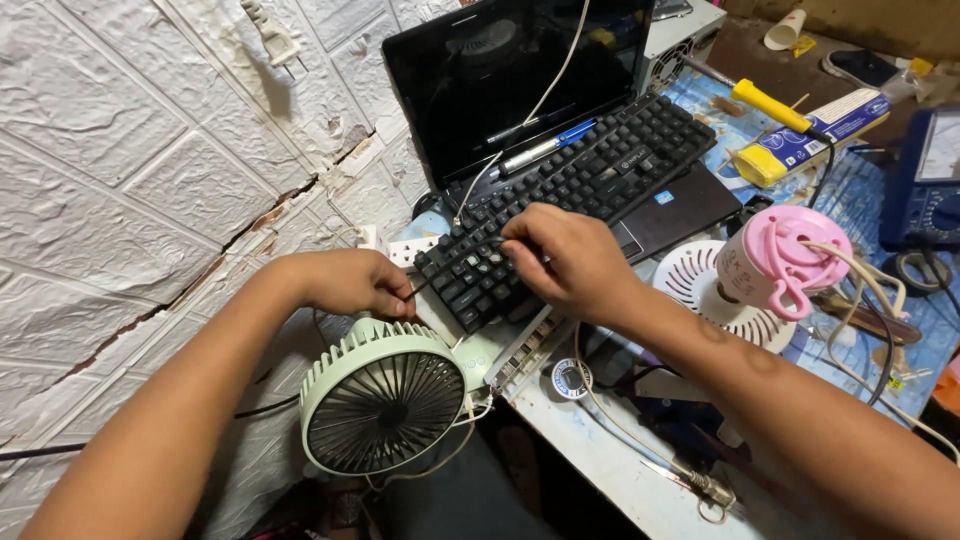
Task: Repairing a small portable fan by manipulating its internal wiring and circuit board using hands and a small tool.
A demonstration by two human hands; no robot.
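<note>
A black keyboard (590,170) lies slanted over an open black laptop (520,70). My right hand (565,262) rests on the keyboard's near end, its fingertips pinched at the keys. My left hand (350,283) is closed around a thin dark tool (418,290) whose tip reaches the keyboard's near corner. A pale green round fan (382,400) stands just below my left hand.
A pink and white small fan (775,262) lies to the right with white cables. A yellow-handled tool (770,105), a box, a blue meter (925,180) and a pen (545,148) sit farther back. White embossed wall panels (150,180) close the left side. Scissors (690,485) lie near the desk's front.
</note>
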